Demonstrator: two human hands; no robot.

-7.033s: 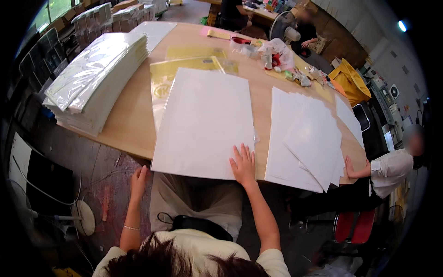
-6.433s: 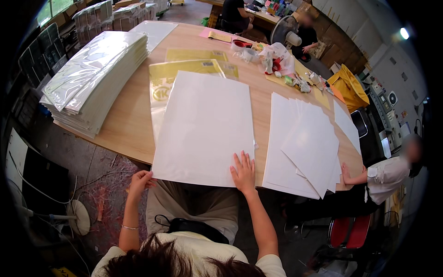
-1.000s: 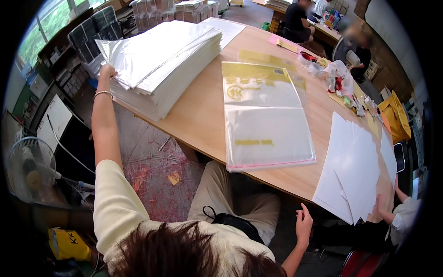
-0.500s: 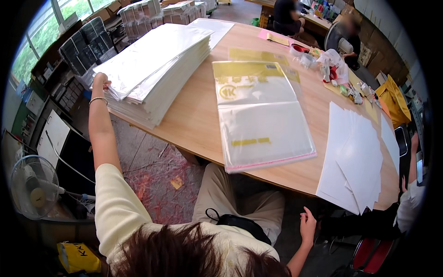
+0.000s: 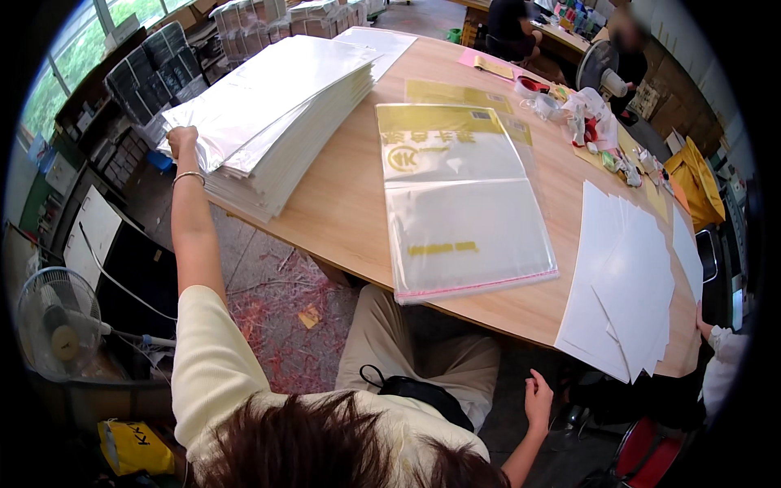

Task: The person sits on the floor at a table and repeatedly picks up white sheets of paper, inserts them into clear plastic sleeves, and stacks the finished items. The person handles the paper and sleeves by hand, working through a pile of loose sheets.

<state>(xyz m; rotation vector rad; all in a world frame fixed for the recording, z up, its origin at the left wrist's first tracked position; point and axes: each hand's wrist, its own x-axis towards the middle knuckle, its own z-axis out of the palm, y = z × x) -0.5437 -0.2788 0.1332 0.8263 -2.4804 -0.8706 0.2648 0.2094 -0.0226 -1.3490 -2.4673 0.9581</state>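
My left arm stretches out to a tall stack of white sheets in clear plastic (image 5: 277, 89) at the table's left end. There my left hand (image 5: 183, 140) is closed at the near left corner of the top packet, where the plastic looks crumpled; its fingertips are partly hidden. Below the table's front edge hangs my right hand (image 5: 538, 400), fingers loosely bent and apart, with nothing in them. In front of me lies a pile of clear plastic bags (image 5: 460, 211) with yellow print and a pink strip along the near edge. Loose white sheets (image 5: 620, 276) lie fanned out on the right.
The wooden table (image 5: 325, 215) also carries tape rolls (image 5: 533, 86) and crumpled plastic (image 5: 590, 110) at the far right. A fan (image 5: 61, 325) stands at lower left. Someone in a white sleeve (image 5: 722, 366) is close by on the right; other people sit farther back.
My left hand has shifted slightly right and turned at the stack's corner. My right hand has barely moved. The neighbour's arm on the right has drawn back toward the picture's edge.
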